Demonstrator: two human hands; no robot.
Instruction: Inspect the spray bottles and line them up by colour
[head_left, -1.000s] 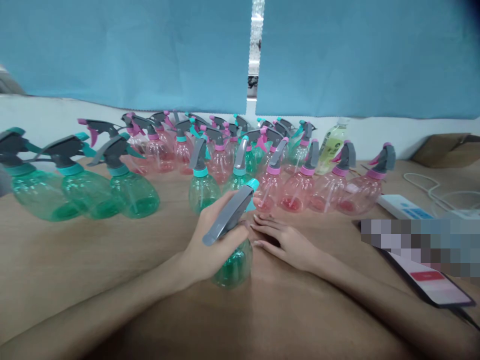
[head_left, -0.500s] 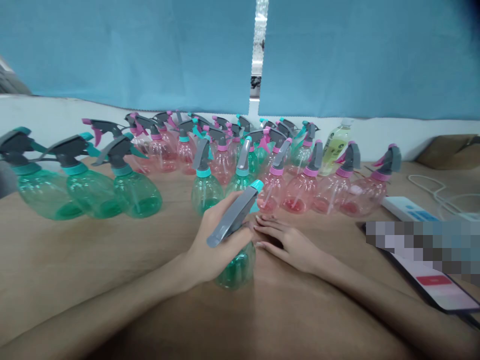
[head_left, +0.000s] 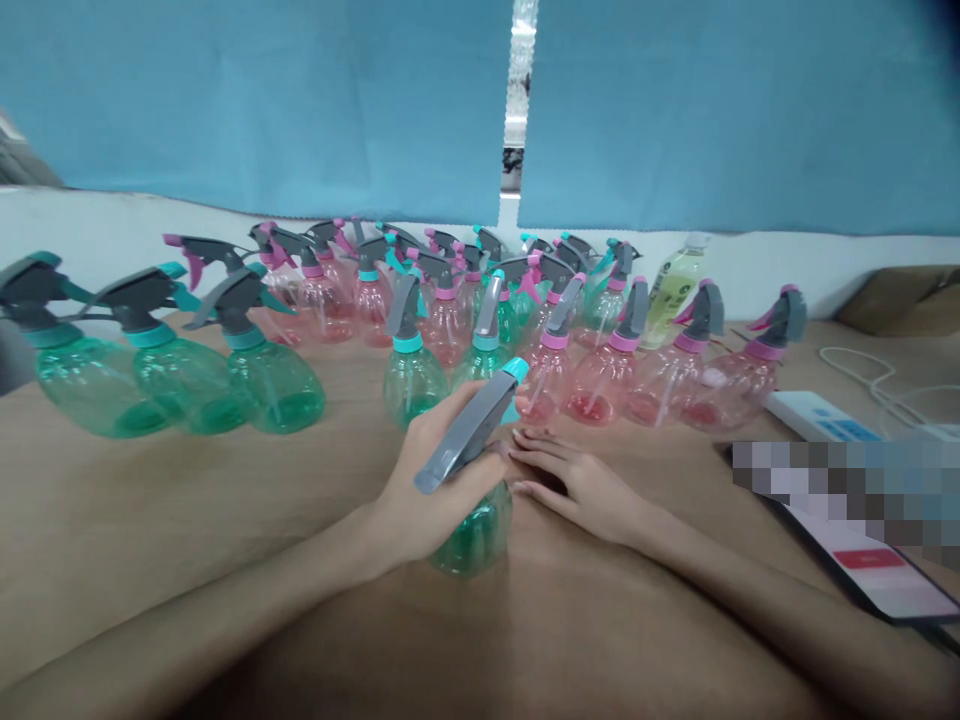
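Observation:
A green spray bottle (head_left: 474,535) with a grey trigger head and a turquoise nozzle stands upright on the wooden table (head_left: 360,620). My left hand (head_left: 431,470) is wrapped round its neck, just below the head; its fingertips are hidden behind the bottle. My right hand (head_left: 585,490) rests low over the table just right of that bottle. Its fingers are stretched out and apart, pointing at the bottle, and nothing is in them. Whether the right fingertips touch the bottle cannot be made out.
Green spray bottles (head_left: 274,385) stand at the left. Pink spray bottles (head_left: 600,385) form a row beyond my right hand, with several mixed ones behind. A labelled drink bottle (head_left: 675,285), a phone (head_left: 862,560), a white power strip (head_left: 799,408) and a cable (head_left: 862,365) lie right.

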